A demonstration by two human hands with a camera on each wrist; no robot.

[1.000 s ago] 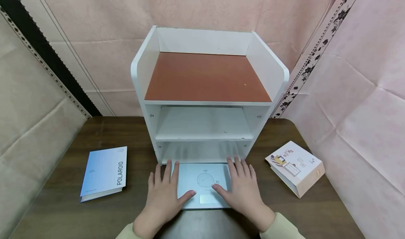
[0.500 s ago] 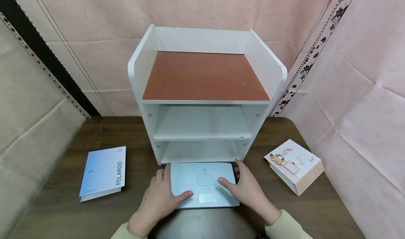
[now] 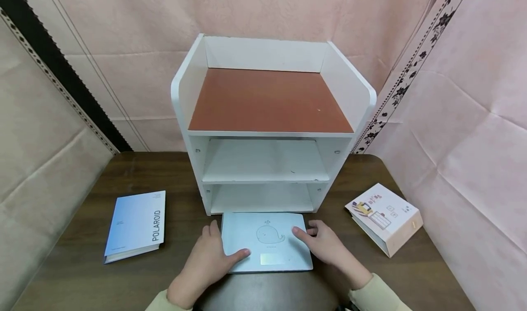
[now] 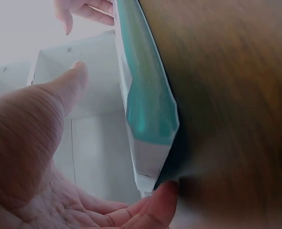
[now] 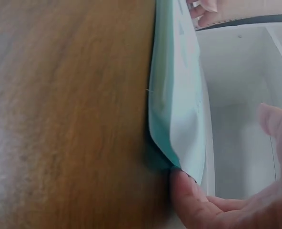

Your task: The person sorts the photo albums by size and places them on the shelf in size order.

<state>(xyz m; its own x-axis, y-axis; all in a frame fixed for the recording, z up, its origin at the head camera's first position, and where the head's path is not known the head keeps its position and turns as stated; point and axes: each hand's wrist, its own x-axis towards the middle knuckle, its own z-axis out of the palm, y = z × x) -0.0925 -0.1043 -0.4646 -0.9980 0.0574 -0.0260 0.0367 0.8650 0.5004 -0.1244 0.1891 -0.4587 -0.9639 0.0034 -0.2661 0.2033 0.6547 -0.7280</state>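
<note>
A flat pale-blue rectangular pad point(image 3: 267, 251), with a whale drawing and a light panel near its front edge, lies on the table before the white shelf unit point(image 3: 271, 181). My left hand point(image 3: 206, 260) rests along its left side, fingertips at the far corner. In the left wrist view the pad's teal side point(image 4: 150, 90) shows, with the fingertips at its end and the thumb raised apart. At the right side is my right hand point(image 3: 329, 246), its fingers bent beside the edge. The right wrist view has those fingertips point(image 5: 186, 188) touching a corner of the pad, thumb off it.
The shelf unit has a brown top and two lower compartments. A blue book point(image 3: 133, 226) marked POLAROID lies on the left of the dark wooden table point(image 3: 74, 265). A thick white book point(image 3: 383, 215) lies at the right. Pale pink cloth hangs behind.
Both hands have gone from spread fingers over the pad's sides to bent fingers at its edges. The right hand has pulled back toward me along the right edge.
</note>
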